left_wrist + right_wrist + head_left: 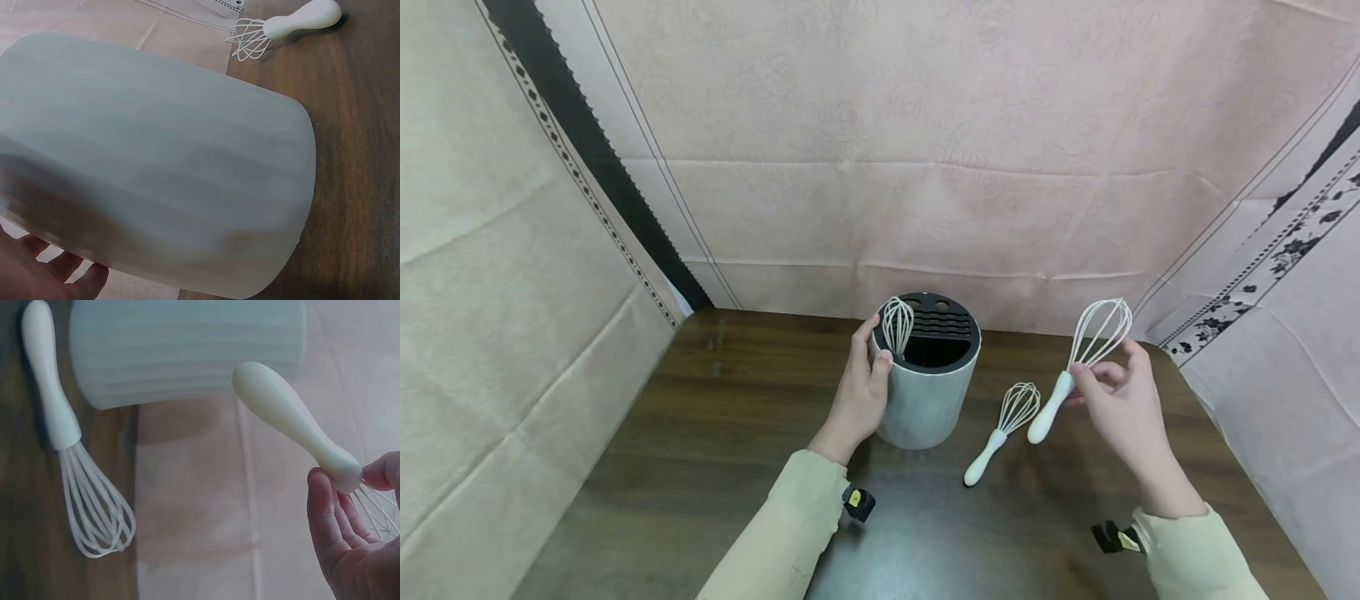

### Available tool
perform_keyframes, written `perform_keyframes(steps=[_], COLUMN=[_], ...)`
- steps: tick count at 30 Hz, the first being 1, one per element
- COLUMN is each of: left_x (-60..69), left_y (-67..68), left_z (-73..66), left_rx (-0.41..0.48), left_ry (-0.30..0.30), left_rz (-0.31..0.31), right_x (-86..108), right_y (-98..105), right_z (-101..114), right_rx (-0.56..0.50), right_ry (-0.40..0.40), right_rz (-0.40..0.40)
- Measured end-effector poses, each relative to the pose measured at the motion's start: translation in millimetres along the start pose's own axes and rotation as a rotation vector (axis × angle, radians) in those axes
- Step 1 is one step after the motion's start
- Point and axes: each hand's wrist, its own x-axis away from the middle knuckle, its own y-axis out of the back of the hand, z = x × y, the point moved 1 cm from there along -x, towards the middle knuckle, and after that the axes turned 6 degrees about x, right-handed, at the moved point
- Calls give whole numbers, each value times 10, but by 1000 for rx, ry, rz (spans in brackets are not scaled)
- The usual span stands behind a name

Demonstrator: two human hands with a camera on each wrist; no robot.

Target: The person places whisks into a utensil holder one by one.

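Observation:
A light grey utensil holder (928, 408) with a black slotted top (934, 321) stands upright on the table. My left hand (862, 392) grips its left side, thumb near the rim; in the left wrist view curled fingers (94, 281) show at its wall. One whisk (897, 325) stands in the holder, wires up, its handle hidden inside. My right hand (1120, 404) pinches a larger white whisk (1051, 408) where handle meets wires, raised with the handle pointing down-left. Between holder and right hand, another white whisk (988, 454) lies on the table.
The brown wooden table (737, 467) ends at a pale pink cloth backdrop (962, 208). Pale cloth walls (512, 333) stand on both sides. Black wrist cameras (859, 504) are strapped at both sleeves.

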Motion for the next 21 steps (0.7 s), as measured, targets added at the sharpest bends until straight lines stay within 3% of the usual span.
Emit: perform_keyframes(steps=[10, 21], left_x=[-5, -1], left_y=[-5, -1], left_z=[-5, -6], left_rx=[-7, -5], left_ry=[12, 19], left_rz=[-7, 2], right_x=[-56, -62], right_y=[-54, -234], right_z=[325, 594], right_rx=[-248, -378], right_ry=[77, 114], right_rz=[-40, -80])
